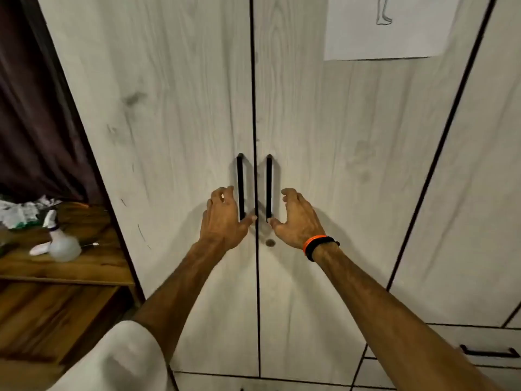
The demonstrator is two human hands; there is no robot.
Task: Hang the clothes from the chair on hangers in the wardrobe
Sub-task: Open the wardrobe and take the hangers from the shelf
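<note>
Wardrobe [174, 114]: filling most of the view, pale wood-grain, both central doors standing closed, meeting at a dark vertical seam; left handle [240, 187] and right handle [269, 187]: black upright bars, sitting just beside the seam on either side; small round lock [270, 242]: lying below the right handle on the right door; clothes, chair and hangers: not showing in this view.

Left hand [224, 218]: reaching at the left handle from its outer side, fingers [218, 194] curling loosely but not closing round the bar, thumb tip touching or nearly touching the bar's lower end; holding nothing.

Right hand [297, 217]: mirroring at the right handle, fingers [287, 193] curving apart from the bar, thumb tip lying at the bar's foot; holding nothing; orange and black wristband [320, 246] circling the wrist.

Sheet of paper [389, 29]: hanging high on the right door, bearing a faint line drawing.

Lower drawer handle [489, 352]: showing at bottom right.

Wooden tabletop [93, 263]: standing left of the wardrobe, carrying a pale spray bottle [63, 246] and crumpled paper [19, 213]; dark curtain [33, 108]: hanging behind.
</note>
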